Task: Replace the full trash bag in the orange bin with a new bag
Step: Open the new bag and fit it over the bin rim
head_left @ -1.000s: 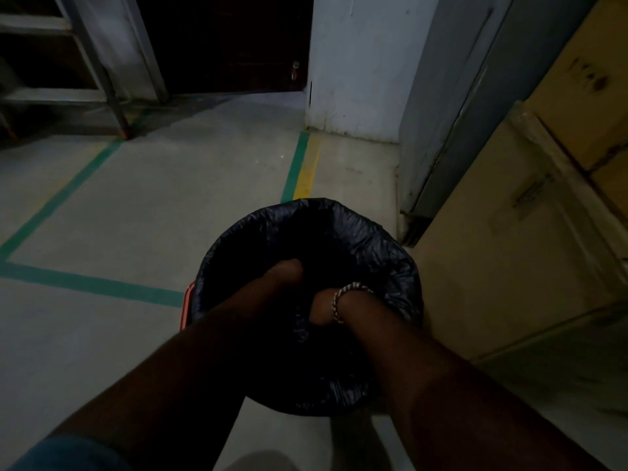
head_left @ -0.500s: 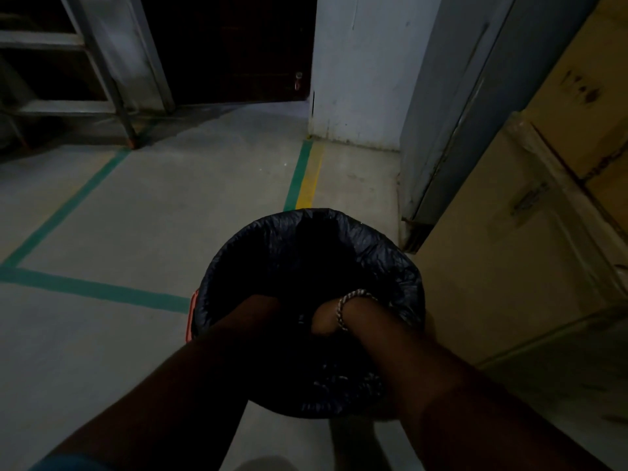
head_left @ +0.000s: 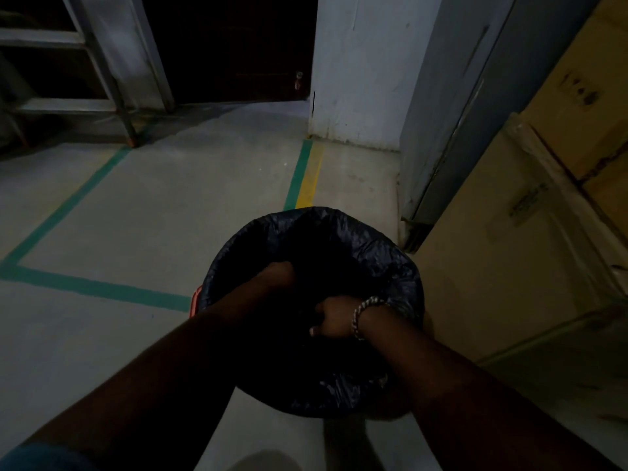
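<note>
Left hand (head_left: 277, 277) has lifted toward the far side of the round orange plastic bin (head_left: 193, 302); right hand (head_left: 334, 316) stays put. The crinkly black plastic trash bag (head_left: 384, 263) lines the bin, folded over its rim. Right hand looks curled on bag film inside; left fingers hidden, can't tell. Likely seating the new liner. Next: press it down, snug the rim.

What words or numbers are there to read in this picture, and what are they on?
Nothing here can be read.
Upper cardboard box: dark printed marks, too blurred to read.
Lower cardboard box: a label, too small and blurred to read.
Trash bag: no writing shows.
</note>
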`<action>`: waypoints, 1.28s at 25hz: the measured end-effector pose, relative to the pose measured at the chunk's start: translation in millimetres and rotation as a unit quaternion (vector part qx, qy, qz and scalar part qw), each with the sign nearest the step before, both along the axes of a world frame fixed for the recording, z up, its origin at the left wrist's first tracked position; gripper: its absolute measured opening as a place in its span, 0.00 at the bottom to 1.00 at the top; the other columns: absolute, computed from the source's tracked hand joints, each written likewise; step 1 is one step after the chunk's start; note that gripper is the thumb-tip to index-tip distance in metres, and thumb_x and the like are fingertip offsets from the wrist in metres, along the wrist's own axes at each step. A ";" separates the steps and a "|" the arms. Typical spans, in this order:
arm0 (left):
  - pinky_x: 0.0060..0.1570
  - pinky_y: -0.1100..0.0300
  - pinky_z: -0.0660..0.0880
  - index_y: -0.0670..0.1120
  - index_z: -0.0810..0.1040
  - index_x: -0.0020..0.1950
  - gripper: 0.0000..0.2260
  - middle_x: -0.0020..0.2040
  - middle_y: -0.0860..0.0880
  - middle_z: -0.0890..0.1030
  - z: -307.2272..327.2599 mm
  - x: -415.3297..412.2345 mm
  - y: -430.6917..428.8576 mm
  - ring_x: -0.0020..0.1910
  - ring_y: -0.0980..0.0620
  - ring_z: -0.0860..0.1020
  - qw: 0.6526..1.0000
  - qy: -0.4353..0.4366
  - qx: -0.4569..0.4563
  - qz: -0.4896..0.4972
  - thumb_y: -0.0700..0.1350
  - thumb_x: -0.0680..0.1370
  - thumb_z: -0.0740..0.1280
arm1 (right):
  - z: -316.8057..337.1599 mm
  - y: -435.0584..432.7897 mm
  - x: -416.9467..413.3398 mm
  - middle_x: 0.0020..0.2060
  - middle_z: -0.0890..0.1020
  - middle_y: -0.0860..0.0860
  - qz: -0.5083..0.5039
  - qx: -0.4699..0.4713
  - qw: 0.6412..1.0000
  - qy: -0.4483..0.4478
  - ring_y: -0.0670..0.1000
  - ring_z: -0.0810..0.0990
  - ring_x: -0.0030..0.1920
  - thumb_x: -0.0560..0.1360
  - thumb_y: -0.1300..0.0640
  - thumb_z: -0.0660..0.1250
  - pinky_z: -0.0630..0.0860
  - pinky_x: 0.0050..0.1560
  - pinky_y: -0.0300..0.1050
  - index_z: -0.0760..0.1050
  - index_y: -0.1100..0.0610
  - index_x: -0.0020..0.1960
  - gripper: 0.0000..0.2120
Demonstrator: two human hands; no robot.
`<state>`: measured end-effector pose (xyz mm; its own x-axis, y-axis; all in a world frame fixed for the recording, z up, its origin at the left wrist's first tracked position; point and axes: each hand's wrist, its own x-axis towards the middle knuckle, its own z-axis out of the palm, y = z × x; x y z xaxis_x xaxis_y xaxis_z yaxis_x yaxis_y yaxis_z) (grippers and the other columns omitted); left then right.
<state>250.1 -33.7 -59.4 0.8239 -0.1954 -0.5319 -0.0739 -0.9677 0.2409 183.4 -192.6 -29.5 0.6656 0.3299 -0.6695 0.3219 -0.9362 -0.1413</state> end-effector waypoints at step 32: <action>0.53 0.41 0.72 0.48 0.70 0.62 0.22 0.58 0.40 0.73 53.0 -31.7 56.1 0.58 0.35 0.73 0.928 -0.303 0.052 0.209 0.64 0.79 0.58 | 26.6 -71.1 36.2 0.66 0.68 0.62 -0.258 -0.019 0.897 -0.359 0.66 0.71 0.61 0.80 0.37 0.56 0.75 0.53 0.60 0.61 0.51 0.71 0.26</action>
<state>218.4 22.5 -6.4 0.9704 0.2346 0.0569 0.2211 -0.9583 0.1811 219.6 -263.7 -2.8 0.9870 -0.1604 -0.0107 -0.1607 -0.9863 -0.0362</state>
